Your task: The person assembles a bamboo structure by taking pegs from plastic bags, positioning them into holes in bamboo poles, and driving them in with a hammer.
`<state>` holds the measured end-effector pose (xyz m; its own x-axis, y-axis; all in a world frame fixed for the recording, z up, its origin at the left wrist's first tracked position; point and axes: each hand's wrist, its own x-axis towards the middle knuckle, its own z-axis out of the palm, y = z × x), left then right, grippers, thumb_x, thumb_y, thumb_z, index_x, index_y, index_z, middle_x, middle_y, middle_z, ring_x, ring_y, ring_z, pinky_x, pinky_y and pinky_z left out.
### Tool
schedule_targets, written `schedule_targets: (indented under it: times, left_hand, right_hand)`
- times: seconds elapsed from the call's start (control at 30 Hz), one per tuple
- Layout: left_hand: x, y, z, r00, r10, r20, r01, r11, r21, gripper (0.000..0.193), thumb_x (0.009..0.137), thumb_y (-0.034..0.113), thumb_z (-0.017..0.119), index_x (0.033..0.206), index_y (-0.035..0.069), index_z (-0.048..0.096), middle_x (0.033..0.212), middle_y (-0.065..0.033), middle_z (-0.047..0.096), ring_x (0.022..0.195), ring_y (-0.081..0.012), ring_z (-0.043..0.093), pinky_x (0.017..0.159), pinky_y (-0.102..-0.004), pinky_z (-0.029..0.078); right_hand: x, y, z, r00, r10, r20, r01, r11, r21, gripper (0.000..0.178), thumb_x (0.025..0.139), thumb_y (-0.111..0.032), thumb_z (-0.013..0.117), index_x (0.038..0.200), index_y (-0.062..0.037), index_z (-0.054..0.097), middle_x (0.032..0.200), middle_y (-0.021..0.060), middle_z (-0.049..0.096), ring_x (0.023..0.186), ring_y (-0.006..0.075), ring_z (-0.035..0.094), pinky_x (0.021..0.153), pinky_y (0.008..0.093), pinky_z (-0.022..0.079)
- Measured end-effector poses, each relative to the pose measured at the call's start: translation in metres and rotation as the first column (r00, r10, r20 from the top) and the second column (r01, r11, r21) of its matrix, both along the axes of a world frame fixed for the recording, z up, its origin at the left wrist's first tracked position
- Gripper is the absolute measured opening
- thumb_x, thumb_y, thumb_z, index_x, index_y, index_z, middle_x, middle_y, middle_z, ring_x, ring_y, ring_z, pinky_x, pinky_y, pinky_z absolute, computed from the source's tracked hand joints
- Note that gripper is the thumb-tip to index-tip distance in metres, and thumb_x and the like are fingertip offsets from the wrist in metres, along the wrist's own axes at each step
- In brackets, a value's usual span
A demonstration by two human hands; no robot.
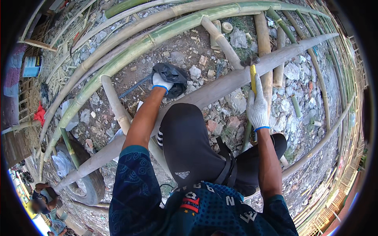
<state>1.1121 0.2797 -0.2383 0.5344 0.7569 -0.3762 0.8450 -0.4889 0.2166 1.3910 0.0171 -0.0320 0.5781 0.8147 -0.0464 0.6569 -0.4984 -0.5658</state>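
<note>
Rubble ground: broken stone [291, 71] is crossed by green and grey bamboo.
Grey pole [212, 89]: laid obliquely, lower left to upper right, beyond the knees.
Yellow-handled tool [253, 78]: set straight ahead of the right hand [258, 111], its handle directed away from the person, its dark head seen at the pole; the right hand is nearer.
Right grip: handle touched, fingers stretched along it; full closure cannot be told.
Left hand [162, 81]: partly covered by a black plastic bag [177, 74]; grip cannot be told.
Markings: pale lettering and a red crest are borne by the shirt [212, 202], a pale logo by the trousers [193, 137].
</note>
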Motion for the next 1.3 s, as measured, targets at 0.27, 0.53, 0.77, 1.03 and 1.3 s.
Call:
schedule_targets:
  times: [0.27,0.53,0.77,1.03,1.3]
  left_hand:
    - [-0.049,0.004,-0.004,1.000,0.000,-0.014,0.004,0.952,0.305,0.038,0.101,0.033,0.051,0.125,0.013,0.073,0.129,-0.0143,0.073,0.120,-0.0346,0.069,0.102,-0.0447,0.055]
    - [-0.022,-0.029,0.139,0.956,-0.063,0.287,0.125,0.972,-0.200,0.046,0.100,0.040,0.054,0.127,0.006,0.070,0.128,-0.0232,0.071,0.115,-0.0441,0.067,0.098,-0.0497,0.054]
    - [-0.038,-0.040,0.141,0.948,-0.116,0.296,0.228,0.898,-0.377,0.037,0.106,0.024,0.048,0.131,0.003,0.067,0.126,-0.0281,0.069,0.118,-0.0447,0.065,0.104,-0.0467,0.051]
    - [-0.091,-0.002,0.090,0.994,0.006,0.113,0.015,0.982,-0.186,0.039,0.093,0.018,0.062,0.131,0.013,0.072,0.128,-0.0237,0.069,0.118,-0.0409,0.067,0.102,-0.0487,0.054]
    - [-0.050,-0.015,0.104,0.982,0.182,-0.039,-0.186,0.950,-0.252,0.057,0.085,0.035,0.077,0.131,0.003,0.065,0.125,-0.0258,0.070,0.119,-0.0402,0.067,0.098,-0.0470,0.057]
  right_hand:
    - [-0.018,0.026,-0.042,0.990,-0.098,-0.096,0.101,0.994,0.029,0.060,0.111,-0.024,0.052,0.164,-0.0073,0.029,0.141,0.0319,0.061,0.122,0.0432,0.067,0.103,0.0464,0.051]
    - [-0.040,0.041,0.038,0.681,-0.128,-0.721,0.186,0.983,0.002,0.021,0.106,-0.023,0.065,0.111,-0.0031,0.059,0.078,-0.0008,0.059,0.060,0.0071,0.057,0.049,0.0250,0.045]
    - [-0.121,0.143,0.028,-0.076,0.197,-0.977,-0.111,0.973,0.205,0.044,0.103,-0.025,0.070,0.137,-0.0005,0.058,0.132,0.0156,0.071,0.118,0.0268,0.071,0.090,0.0419,0.062]
    - [-0.118,0.204,-0.028,0.382,0.217,-0.898,-0.179,0.971,0.159,0.043,0.099,-0.024,0.065,0.134,0.0010,0.066,0.130,0.0127,0.074,0.121,0.0217,0.066,0.108,0.0307,0.047]
    - [-0.124,0.175,-0.017,-0.031,0.167,-0.985,0.111,0.980,0.163,0.022,0.097,-0.014,0.065,0.116,-0.0040,0.058,0.133,0.0260,0.066,0.129,0.0436,0.062,0.105,0.0644,0.055]
